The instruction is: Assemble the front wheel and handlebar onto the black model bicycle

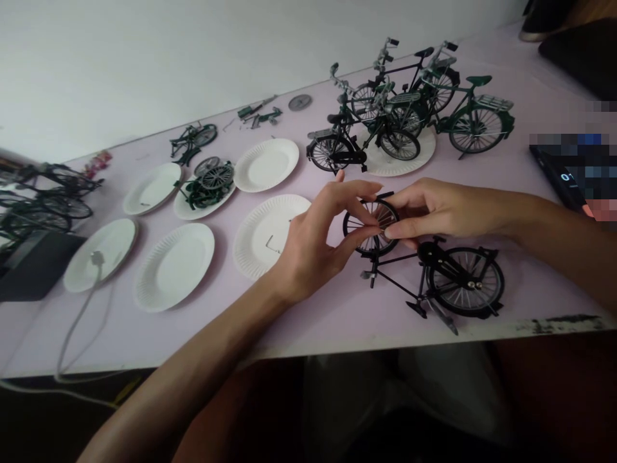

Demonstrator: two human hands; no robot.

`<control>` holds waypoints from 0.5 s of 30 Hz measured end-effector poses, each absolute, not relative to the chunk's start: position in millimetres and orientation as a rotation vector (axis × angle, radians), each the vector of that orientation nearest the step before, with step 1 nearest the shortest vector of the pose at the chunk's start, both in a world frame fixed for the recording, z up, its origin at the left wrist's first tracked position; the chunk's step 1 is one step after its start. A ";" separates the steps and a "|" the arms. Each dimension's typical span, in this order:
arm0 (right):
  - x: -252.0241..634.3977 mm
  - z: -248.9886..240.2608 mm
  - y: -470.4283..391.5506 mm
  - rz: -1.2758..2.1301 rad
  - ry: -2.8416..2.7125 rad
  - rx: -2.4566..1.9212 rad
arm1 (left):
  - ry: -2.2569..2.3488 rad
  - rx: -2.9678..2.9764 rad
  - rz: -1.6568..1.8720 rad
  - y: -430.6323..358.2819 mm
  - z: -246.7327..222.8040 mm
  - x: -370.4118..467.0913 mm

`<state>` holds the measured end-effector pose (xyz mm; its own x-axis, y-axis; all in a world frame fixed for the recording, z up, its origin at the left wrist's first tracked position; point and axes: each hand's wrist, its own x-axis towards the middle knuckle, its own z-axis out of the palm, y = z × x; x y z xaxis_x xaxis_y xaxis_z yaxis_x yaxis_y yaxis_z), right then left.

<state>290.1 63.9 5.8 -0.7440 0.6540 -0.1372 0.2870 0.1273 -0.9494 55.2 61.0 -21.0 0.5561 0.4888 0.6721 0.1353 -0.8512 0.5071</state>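
Observation:
A black model bicycle [398, 273] lies upside down near the table's front edge, its frame and rear wheel [465, 281] to the right of my hands. Both hands meet at its front wheel [354, 225]. My left hand [328, 235] pinches at the hub from the left, thumb and index finger close together. From the right, my right hand [429, 209] grips the wheel, its thumb near the hub and its other fingers partly behind the rim. Any small part between the fingertips is too hidden to make out.
Assembled model bicycles [477, 128] stand at the back right around a paper plate [427, 151]. Paper plates [176, 267] spread leftward, one with green parts [207, 186]. A cable [72, 328], a dark box [38, 267] and more bicycles are at left. A phone [554, 177] lies at right.

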 end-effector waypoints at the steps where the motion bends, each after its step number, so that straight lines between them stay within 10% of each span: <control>1: 290.2 5.2 64.4 1.643 -2.103 -0.924 | 0.512 2.408 1.222 60.9 -21.0 55.6; 15: 287.8 5.2 63.7 1.731 -1.956 -0.952 | 0.698 2.507 1.313 60.9 -16.7 60.4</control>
<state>287.8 63.7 5.2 -0.7084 0.6865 -0.1642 0.2464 0.0225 -0.9689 60.4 60.9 -16.7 0.4861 0.5084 0.7108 0.3054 -0.8609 0.4069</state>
